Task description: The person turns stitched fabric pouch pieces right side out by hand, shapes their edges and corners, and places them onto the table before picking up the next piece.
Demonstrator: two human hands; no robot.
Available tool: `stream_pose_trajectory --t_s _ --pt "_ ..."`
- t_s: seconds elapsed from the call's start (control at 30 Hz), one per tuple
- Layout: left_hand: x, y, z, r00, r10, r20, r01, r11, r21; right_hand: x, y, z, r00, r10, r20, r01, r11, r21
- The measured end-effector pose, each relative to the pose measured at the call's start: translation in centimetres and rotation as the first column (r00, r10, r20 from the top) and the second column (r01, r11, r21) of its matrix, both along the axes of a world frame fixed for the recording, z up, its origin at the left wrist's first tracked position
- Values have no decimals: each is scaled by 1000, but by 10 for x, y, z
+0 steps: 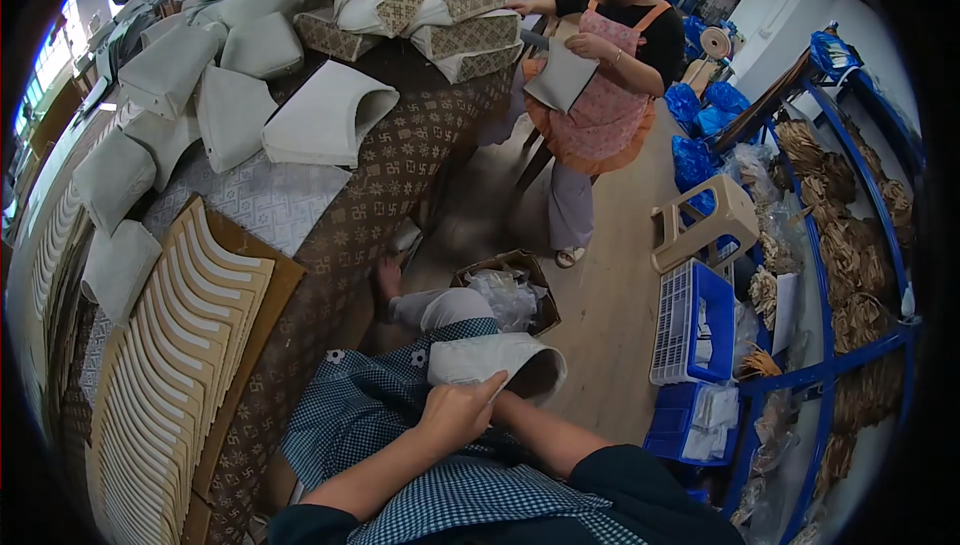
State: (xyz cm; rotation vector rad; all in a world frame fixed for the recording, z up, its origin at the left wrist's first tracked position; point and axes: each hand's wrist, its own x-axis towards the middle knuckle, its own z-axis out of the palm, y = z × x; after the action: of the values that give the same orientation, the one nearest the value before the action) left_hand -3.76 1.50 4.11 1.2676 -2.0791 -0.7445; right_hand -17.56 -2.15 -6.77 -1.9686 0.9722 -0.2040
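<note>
A white tube-like piece (470,357) with an open round end rests over my lap. My left hand (458,413) grips its near edge, fingers closed on it. My right hand (508,413) is at the same piece, just right of the left one; its fingers are hidden behind the material and my left hand. More white pieces of this kind (325,117) lie on the patterned cloth of the table (385,170) at the upper left. A fanned stack of curved card strips (180,365) leans at the left.
A co-worker in a pink apron (610,110) stands ahead, holding a grey-white piece (562,75). Before me on the floor is a box with plastic bags (505,295). At the right are a beige stool (705,220), blue crates (712,320) and a blue rack (825,355).
</note>
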Motion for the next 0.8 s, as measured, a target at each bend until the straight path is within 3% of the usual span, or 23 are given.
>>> stream_pose_trajectory --t_s 0.23,0.53,0.6,0.67,0.7,0.77,0.8 --pt "-2 -20 5 997 68 25 -70 994 86 -6 -16 2 1000 0 16 -1 1000 20" --pt "-27 -29 13 999 -50 -2 50 999 12 -15 -28 3 991 -47 125 38 997 71" --pt "-35 -33 38 996 -48 -78 56 993 102 -20 -38 18 978 -75 193 49 989 137" --pt "-33 -33 63 967 -142 -210 160 985 69 -29 -50 46 953 -141 269 74 967 246" --pt "-28 -34 62 938 -130 -321 78 982 -171 -33 -52 59 940 -173 295 81 951 297" --pt "1 -40 64 938 6 -348 -145 916 -374 -38 -51 89 910 -226 348 84 921 380" --pt "20 -39 64 925 78 -371 -172 959 -227 -37 -51 99 891 -254 376 85 908 411"
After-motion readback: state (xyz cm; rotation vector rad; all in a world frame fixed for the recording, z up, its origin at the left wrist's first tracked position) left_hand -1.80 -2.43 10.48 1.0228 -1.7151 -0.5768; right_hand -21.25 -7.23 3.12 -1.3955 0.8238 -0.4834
